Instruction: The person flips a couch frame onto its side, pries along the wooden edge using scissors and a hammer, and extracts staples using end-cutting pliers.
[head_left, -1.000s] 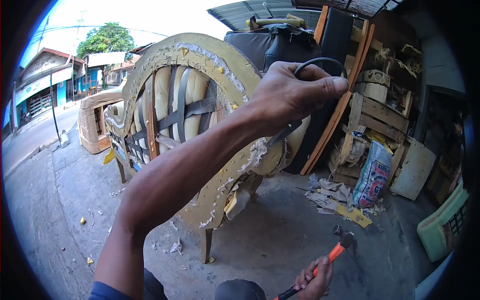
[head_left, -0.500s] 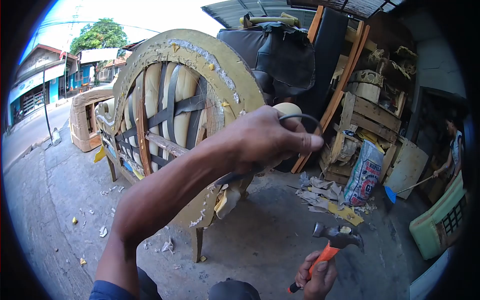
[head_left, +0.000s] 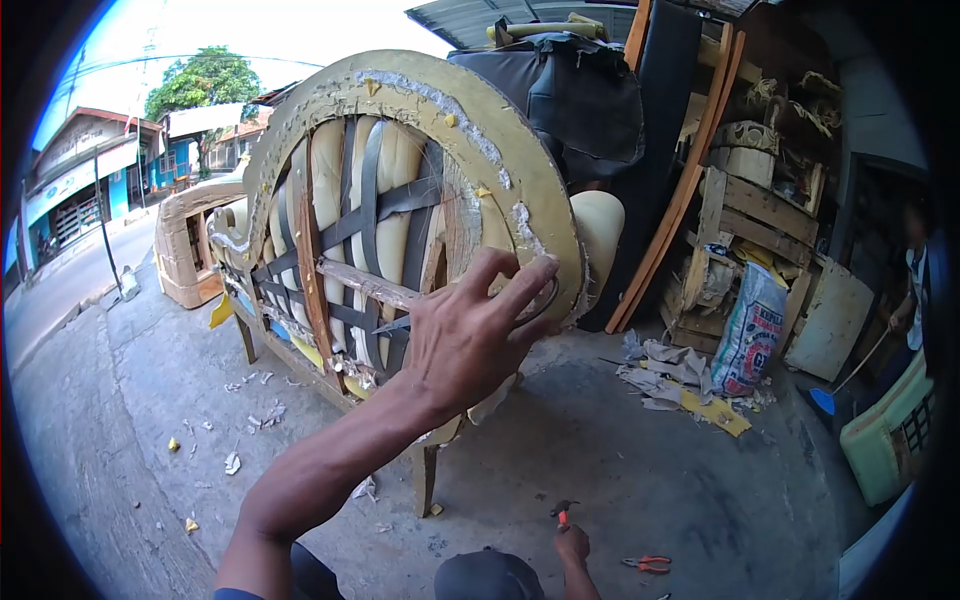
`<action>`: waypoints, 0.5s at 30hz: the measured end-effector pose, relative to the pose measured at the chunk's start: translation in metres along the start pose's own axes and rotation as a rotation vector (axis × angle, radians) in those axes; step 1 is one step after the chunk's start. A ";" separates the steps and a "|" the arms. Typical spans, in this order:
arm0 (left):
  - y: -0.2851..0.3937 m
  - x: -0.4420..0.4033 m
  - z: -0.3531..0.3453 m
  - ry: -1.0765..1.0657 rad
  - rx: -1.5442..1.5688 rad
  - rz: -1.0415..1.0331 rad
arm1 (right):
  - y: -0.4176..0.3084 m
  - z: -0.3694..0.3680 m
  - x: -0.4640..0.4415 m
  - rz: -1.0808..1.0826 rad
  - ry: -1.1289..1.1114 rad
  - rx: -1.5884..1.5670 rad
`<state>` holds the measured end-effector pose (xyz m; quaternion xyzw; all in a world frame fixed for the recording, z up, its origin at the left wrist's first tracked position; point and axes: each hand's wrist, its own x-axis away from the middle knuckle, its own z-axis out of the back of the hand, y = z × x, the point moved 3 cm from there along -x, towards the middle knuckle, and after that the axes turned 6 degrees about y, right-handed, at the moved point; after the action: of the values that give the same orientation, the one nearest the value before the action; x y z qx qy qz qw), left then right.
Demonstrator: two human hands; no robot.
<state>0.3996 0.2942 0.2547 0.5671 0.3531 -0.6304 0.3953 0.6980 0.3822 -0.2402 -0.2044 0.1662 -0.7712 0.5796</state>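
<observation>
- In the head view, my left hand [head_left: 470,330] is clenched on a loop-handled tool [head_left: 396,325], the dark loop showing by my fingers and a pointed metal end out past the other side.
- That hand is in front of the furniture frame [head_left: 515,160], near the lower part of its rounded, gold-coloured back; I can't tell whether the point touches anything.
- Dark webbing [head_left: 370,200] crisscrosses the back's opening over pale padding, and a rough wooden crosspiece [head_left: 365,284] runs towards my hand.
- My right hand [head_left: 572,543] is low down, closed around the orange handle of the hammer [head_left: 564,508], its head up beyond my fist.
- Red-handled pliers [head_left: 648,565] lie on the concrete floor [head_left: 560,430], just beside that hand to its right.
- Farther off, a printed sack [head_left: 750,330] leans by a pile of old wooden pieces [head_left: 765,215], with torn scraps [head_left: 670,375] at its foot.
- At the right edge, another person [head_left: 915,270] holds a long-handled tool with a blue end [head_left: 822,401], behind a pale green padded piece [head_left: 880,450].
</observation>
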 end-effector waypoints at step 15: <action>-0.023 0.024 -0.001 -0.027 0.074 0.105 | -0.036 -0.156 0.104 0.173 -0.331 0.256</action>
<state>0.3780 0.3025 0.2305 0.5904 0.2939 -0.6292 0.4112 0.5636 0.2946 -0.3436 -0.2381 -0.0135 -0.6893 0.6841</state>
